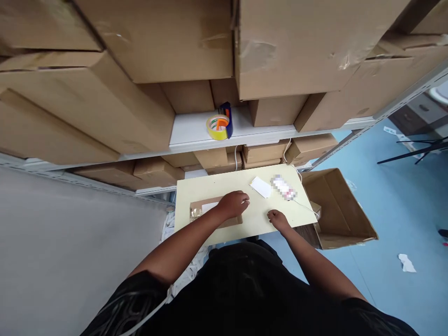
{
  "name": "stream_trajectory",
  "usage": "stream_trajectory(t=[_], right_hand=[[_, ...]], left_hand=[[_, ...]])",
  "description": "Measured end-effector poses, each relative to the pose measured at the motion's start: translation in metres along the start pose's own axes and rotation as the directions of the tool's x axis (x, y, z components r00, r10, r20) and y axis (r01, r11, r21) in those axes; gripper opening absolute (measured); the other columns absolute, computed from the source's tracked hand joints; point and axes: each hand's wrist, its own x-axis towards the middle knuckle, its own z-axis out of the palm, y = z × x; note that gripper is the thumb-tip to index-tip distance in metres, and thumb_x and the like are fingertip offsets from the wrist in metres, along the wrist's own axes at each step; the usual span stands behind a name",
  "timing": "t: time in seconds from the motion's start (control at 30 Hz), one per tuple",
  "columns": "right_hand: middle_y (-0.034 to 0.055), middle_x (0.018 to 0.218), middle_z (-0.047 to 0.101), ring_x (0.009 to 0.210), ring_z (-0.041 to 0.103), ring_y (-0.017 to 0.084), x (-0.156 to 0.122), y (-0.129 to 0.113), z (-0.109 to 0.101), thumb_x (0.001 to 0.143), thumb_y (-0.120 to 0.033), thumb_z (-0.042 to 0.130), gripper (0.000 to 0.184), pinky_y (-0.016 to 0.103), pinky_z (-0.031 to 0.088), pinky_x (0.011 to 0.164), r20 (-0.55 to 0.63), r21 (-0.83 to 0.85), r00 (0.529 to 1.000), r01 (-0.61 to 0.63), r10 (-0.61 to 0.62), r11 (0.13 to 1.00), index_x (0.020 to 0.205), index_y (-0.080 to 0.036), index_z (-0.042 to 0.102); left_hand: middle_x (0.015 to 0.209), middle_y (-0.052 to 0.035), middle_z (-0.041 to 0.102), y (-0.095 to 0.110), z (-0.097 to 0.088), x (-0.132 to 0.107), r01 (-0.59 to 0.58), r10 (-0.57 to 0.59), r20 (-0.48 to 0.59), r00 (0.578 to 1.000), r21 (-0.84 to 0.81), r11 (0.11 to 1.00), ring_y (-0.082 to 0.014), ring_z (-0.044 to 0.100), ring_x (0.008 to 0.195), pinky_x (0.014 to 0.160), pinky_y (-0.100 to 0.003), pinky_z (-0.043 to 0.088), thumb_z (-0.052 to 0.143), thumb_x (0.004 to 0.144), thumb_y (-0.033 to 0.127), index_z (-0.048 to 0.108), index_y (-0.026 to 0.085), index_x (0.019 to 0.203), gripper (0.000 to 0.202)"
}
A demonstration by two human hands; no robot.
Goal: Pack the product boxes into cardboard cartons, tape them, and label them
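Note:
A small cardboard box lies on the cream table, with clear tape shining at its left end and a white paper on top. Over the right part of this box is my left hand, its fingers curled in. Whatever those fingers may hold is hidden. My right hand is closed close to the table's front edge, right of the box; its palm side does not show. Beyond the hands lie a white card or pad and a blurred-out phone-like device with a white cable.
Large cardboard boxes fill the shelves ahead. A tape dispenser with yellow tape sits on the white shelf edge. An opened big carton stands right of the table on the blue floor. A grey wall is left.

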Motion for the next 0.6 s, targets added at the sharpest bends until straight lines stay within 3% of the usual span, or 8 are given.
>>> stream_trajectory(t=[0.13,0.27,0.4,0.6], right_hand=[[0.0063,0.098,0.075,0.087,0.069,0.022,0.018,0.011,-0.018,0.087,-0.042,0.054,0.030,0.031,0.051,0.079,0.024,0.065,0.999,-0.032,0.030,0.997,0.099,-0.021,0.072],[0.0047,0.098,0.075,0.087,0.070,0.021,0.026,0.026,-0.033,0.086,-0.043,0.056,0.032,0.032,0.052,0.080,0.040,0.129,0.997,-0.064,0.059,0.990,0.105,-0.022,0.073],[0.0043,0.095,0.075,0.084,0.071,0.021,0.028,0.041,-0.041,0.085,-0.046,0.057,0.035,0.033,0.053,0.080,0.054,0.209,0.996,-0.087,0.077,0.974,0.105,-0.022,0.073],[0.0049,0.094,0.075,0.085,0.071,0.022,0.028,0.049,-0.044,0.084,-0.046,0.057,0.036,0.033,0.053,0.080,0.084,0.217,0.993,-0.103,0.086,0.971,0.104,-0.021,0.073]], left_hand=[[0.119,-0.0110,0.071,0.027,0.037,0.107,0.044,-0.114,0.253,0.961,0.267,0.963,-0.0275,0.068,0.108,0.086,-0.036,0.053,0.052,0.096,0.033,0.074,0.019,0.106,0.028],[0.124,-0.0170,0.068,0.037,0.082,0.178,0.050,-0.164,0.333,0.928,0.327,0.944,-0.0320,0.065,0.113,0.090,-0.040,0.053,0.058,0.094,0.037,0.071,0.015,0.116,0.034],[0.129,-0.0231,0.062,0.033,0.108,0.211,0.091,-0.221,0.318,0.922,0.379,0.921,-0.0377,0.058,0.121,0.097,-0.048,0.050,0.067,0.089,0.040,0.065,0.010,0.128,0.049],[0.135,-0.0216,0.060,0.019,0.115,0.214,0.105,-0.231,0.325,0.917,0.363,0.926,-0.0366,0.053,0.128,0.102,-0.047,0.048,0.069,0.086,0.031,0.066,0.013,0.128,0.046]])
